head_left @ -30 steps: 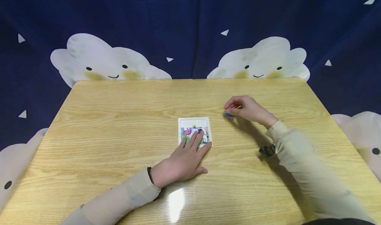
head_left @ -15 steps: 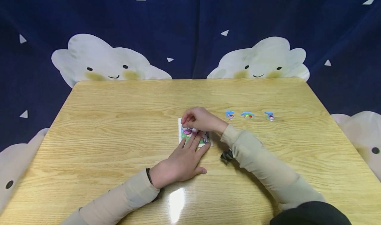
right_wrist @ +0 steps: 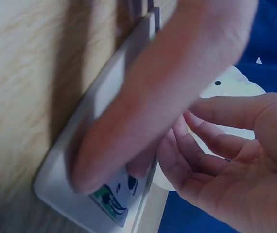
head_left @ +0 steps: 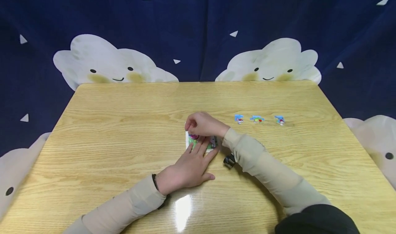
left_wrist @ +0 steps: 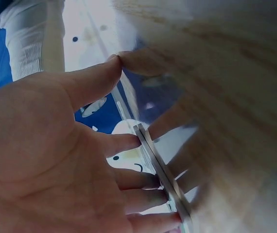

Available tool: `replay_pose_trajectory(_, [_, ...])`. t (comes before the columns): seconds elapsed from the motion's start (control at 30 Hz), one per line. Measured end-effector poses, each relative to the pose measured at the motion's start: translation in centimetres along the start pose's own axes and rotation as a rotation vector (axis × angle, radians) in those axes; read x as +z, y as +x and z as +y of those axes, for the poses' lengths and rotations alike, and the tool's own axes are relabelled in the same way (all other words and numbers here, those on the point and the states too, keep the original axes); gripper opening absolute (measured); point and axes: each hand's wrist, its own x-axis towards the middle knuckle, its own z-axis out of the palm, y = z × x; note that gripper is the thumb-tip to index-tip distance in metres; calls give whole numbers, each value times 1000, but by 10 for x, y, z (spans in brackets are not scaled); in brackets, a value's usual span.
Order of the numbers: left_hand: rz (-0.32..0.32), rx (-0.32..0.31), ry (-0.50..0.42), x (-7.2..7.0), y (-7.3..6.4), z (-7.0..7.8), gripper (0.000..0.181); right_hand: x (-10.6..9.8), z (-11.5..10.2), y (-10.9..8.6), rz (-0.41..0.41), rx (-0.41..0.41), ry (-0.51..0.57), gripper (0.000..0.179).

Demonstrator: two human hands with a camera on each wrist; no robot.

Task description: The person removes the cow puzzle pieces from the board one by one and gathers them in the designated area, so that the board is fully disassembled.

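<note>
A small white-framed puzzle board [head_left: 187,144] with a cow picture lies near the middle of the wooden table. My left hand [head_left: 190,168] rests on its lower part, fingers spread and straight; in the left wrist view the fingertips [left_wrist: 150,180] meet the board's edge [left_wrist: 164,170]. Over the board's upper left corner, my right hand [head_left: 205,124] pinches a puzzle piece, hidden behind its curled fingers. The right wrist view has the right hand [right_wrist: 221,155] beside the board [right_wrist: 56,179], with a left finger [right_wrist: 129,111] across the foreground.
To the right of the board, three loose puzzle pieces lie in a row: one [head_left: 239,119], a middle one [head_left: 257,119] and a far one [head_left: 279,120]. A dark blue curtain [head_left: 198,31] with cloud prints hangs behind the table [head_left: 123,124].
My right hand has moved left from beside the loose pieces to the board, then slightly further to its upper left corner. The left hand has stayed on the board.
</note>
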Motion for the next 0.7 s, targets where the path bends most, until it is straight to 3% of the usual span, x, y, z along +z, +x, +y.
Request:
replay_pose_trajectory(0.3, [-4, -4, -14, 1, 1, -1, 80, -2, 1, -5, 15, -62, 106, 17])
replay_pose_trajectory(0.7, [-12, -6, -5, 0, 1, 0, 79, -5, 7, -11, 57, -90, 105, 14])
